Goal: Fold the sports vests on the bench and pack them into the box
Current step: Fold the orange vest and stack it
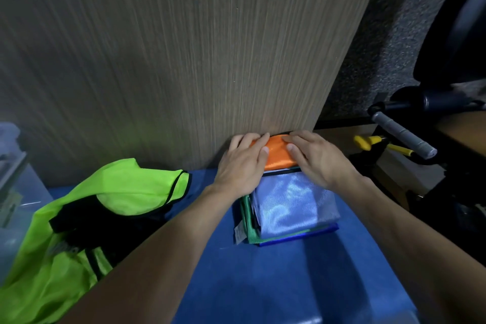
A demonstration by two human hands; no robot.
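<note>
A: Where are the hands?

B: Both lie at the far edge of the blue bench, right up against the wood-grain panel. The left hand and the right hand rest flat on a folded orange vest.

A: Gripping it?

B: No. The fingers of both hands are nearly straight and lie on top of the cloth, pressing down. The left fingers cover the vest's left end, the right fingers its right end, and the two thumbs point toward each other over the orange middle, close but not touching.

A: What is under the orange one?

B: It sits at the far end of a stack of folded vests. A pale blue vest shows just nearer the person than the hands, with a green vest edge along its left side and a dark blue edge at the near side. A white label sticks out at the stack's near left corner.

A: Anything unfolded?

B: A neon yellow-green vest with black trim lies loose at the bench's left side, well apart from the hands.

A: And the box?

B: A translucent container stands off the bench's left edge; I cannot tell whether it is the box.
</note>
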